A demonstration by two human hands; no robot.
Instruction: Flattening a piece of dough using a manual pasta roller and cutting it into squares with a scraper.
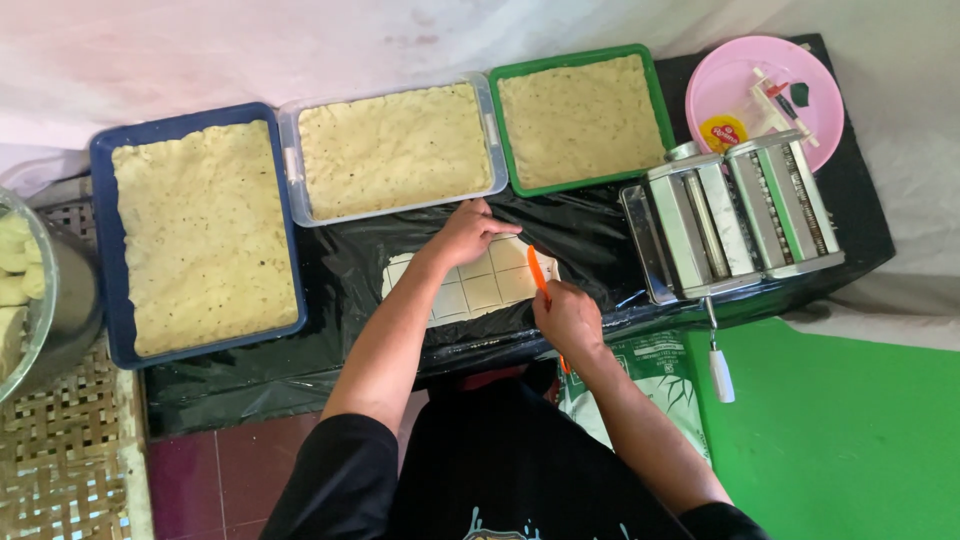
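From up top I saw the left hand (466, 232) spread flat on the far edge of the dough sheet (470, 285), its grip open and pressing rather than holding, which I took as pinning the thin sheet so it would not drag under the blade. The right hand (566, 315) had its grip closed around an orange cutter (537, 270), blade angled down onto the sheet's right side. The sheet itself lay in the middle of the surface (340, 290) on black plastic, already scored into a grid of squares, close to the person's body where both arms reached it easily. Beyond it three containers sat in a row within arm's reach, each filled level with cut pieces: a blue tray (100, 240) on the left, a clear tub (290, 160) in the centre, a green tray (500, 120) to the right. The hand-cranked pasta roller (735, 215) stood just beside the right hand, crank hanging off the front edge. A pink plate (720, 90) with small items sat behind it, well apart from the cutting.
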